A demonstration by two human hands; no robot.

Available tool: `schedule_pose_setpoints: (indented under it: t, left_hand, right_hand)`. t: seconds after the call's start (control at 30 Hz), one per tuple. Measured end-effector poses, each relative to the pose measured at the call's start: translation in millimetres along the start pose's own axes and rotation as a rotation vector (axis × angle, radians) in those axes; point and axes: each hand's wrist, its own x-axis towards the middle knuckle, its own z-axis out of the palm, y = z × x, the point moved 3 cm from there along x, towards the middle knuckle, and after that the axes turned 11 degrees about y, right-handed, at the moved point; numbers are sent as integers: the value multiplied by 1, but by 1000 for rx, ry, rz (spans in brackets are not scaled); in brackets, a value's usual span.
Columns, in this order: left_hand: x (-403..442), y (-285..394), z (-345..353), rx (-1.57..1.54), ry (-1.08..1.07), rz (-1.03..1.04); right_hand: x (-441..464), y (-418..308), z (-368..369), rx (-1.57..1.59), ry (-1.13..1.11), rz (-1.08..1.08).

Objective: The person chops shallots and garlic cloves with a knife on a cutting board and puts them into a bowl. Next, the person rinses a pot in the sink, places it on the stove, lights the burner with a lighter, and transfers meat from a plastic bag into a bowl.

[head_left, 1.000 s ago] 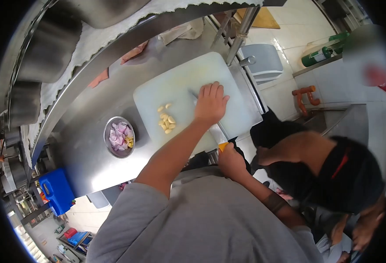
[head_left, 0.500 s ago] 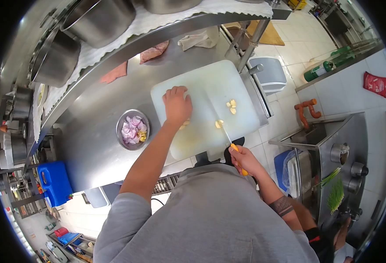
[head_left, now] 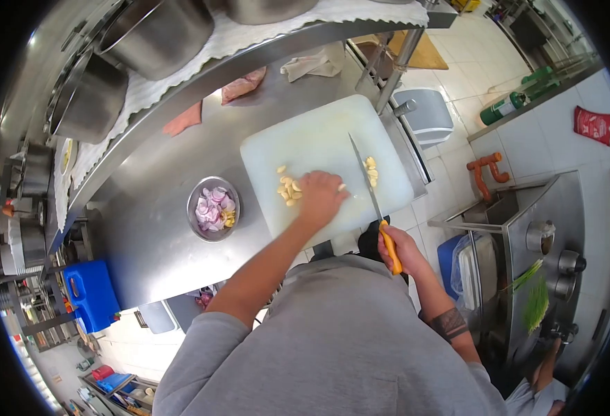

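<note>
Pot cropped above, knife handle partly covered

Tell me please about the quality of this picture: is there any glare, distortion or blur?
Head view: strong lens bending, the shelf edge curves and the corners go black; head view: white glare on the steel table, toward the person's side; head view: the cutting board and knife handle look fairly clear, without heavy blur.

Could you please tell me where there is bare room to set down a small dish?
Bare steel counter lies left of the onion bowl, and between that bowl and the meat pieces. The far part of the cutting board, left of the knife, is also bare. Nearer in, garlic cloves, the left hand and knife crowd it.
</note>
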Motion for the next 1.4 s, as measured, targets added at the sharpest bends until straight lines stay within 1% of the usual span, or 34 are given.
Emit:
schedule_pose_setpoints:
  t: [0.03,0.07,0.1,0.13,0.2,0.23,0.27,0.3,0.33,0.4,0.43,0.5,0.53,0.57,0.67,0.73,0.8,0.83,0.9,0.93,1.0,1.03,1.07,1.1,1.13,1.17,1.2,1.23,1.27,1.3,1.33,1.37,1.4]
  left_hand:
    - [-7,12,2,-102,56,13]
    - [-13,21,2,-205,114,24]
    - [-17,22,2,-214,92,-16]
    - [-17,20,1,-215,86,-12]
    - [-11,11,-5,-220,308,-148]
    - [1,16,-6,-221,303,-148]
    - [22,21,-7,-239,336,-46]
    - [42,26,-5,-257,370,54]
    - [58,28,5,-258,369,53]
    - [82,40,34,-274,243,89]
    - [83,42,43,-280,242,80]
    - [84,43,58,-172,110,70]
    - [86,42,60,-170,101,62]
    - [87,41,62,-168,110,73]
    - [83,43,61,-114,84,85]
    - [87,43,61,-60,55,103]
    - [88,44,58,-40,81,137]
    - [91,42,56,-29,89,142]
    - [90,41,56,-173,22,56]
    - [91,38,52,-166,36,57]
    - [92,28,36,-409,275,-26]
    - [87,19,26,-405,285,-24]
    - [77,2,8,-393,359,-80]
    - [64,-15,-10,-382,432,-138]
    - [49,-27,-30,-303,390,-163]
    - [34,-37,-50,-222,350,-187]
    - [19,-44,-64,-218,361,-189]
    - [3,-53,-73,-134,292,-283]
    - [-9,-59,-77,-52,224,-377]
    - [-18,-58,-79,-50,236,-383]
    - [-26,-55,-81,-14,262,-324]
    - [-31,-52,-81,23,287,-263]
    - [-35,-55,-78,23,295,-266]
  right_hand:
    - [4,5,0,9,7,0]
    - [13,10,-3,-187,73,-107]
    - [15,9,-2,-384,139,-211]
    - [15,12,2,-378,143,-209]
    - [11,5,14,-976,366,-650]
    - [5,-4,23,-1027,355,-567]
    - [5,-6,26,-1027,354,-565]
    - [6,-5,27,-1141,372,-520]
    - [7,-5,28,-1254,391,-473]
    - [6,-10,30,-1287,398,-439]
    - [7,-11,30,-1318,399,-408]
    - [10,-12,31,-1339,399,-379]
    - [12,-12,30,-1349,403,-360]
    - [18,-5,27,-1342,391,-392]
    - [29,0,25,-1341,385,-316]
    - [31,-5,28,-1335,383,-340]
    - [28,-8,29,-1359,362,-299]
    - [27,-11,30,-1319,352,-259]
    - [24,-10,29,-1315,339,-280]
    - [23,-12,29,-1318,328,-294]
    - [13,-21,32,-1300,334,-307]
    - [6,-32,33,-1267,351,-292]
    - [1,-37,30,-1237,369,-274]
    - [6,-23,18,-1139,411,-450]
    - [12,-14,7,-1145,409,-456]
    - [18,-7,0,-887,328,-449]
    - [20,-3,0,-631,243,-434]
    - [3,-18,15,-322,159,-171]
    - [4,-20,16,-330,153,-177]
    - [4,-19,17,-214,29,-85]
    - [2,-16,21,-97,-94,11]
    - [4,-11,23,-105,-98,10]
    - [8,-5,25,-135,-84,-7]
